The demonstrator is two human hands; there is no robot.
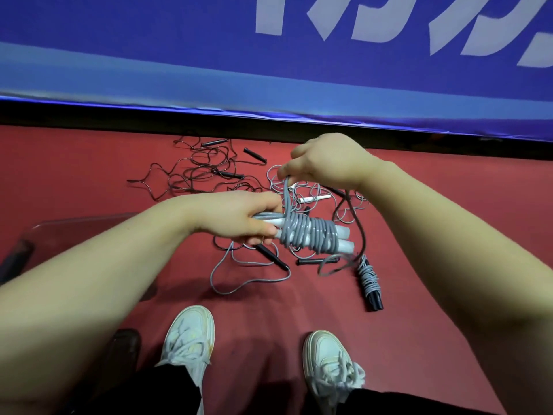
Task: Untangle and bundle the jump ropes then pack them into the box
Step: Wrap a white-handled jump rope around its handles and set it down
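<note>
Above the red floor (89, 175), between our two hands, we hold one jump rope bundle (308, 235): grey cord coiled many times round two white handles (344, 245) lying side by side. Its long axis runs left to right and dips slightly to the right, where the two handle ends stick out.

Our left hand (239, 218) has its fingers curled round the handles' left end. Our right hand (326, 163), higher up, pinches the free strand of cord between fingertips, and the strand rises almost straight up from the coils.

On the floor we count one finished bundle (370, 283) at the right, grey cord on black handles, its length running toward us. Beyond lie a tangle of dark ropes (194, 166) and loose grey rope (248, 283), with at least five loose black handles. One clear box (83, 219) sits at the left, under our left forearm. Two white sneakers (188, 339) stand nearest us.
</note>
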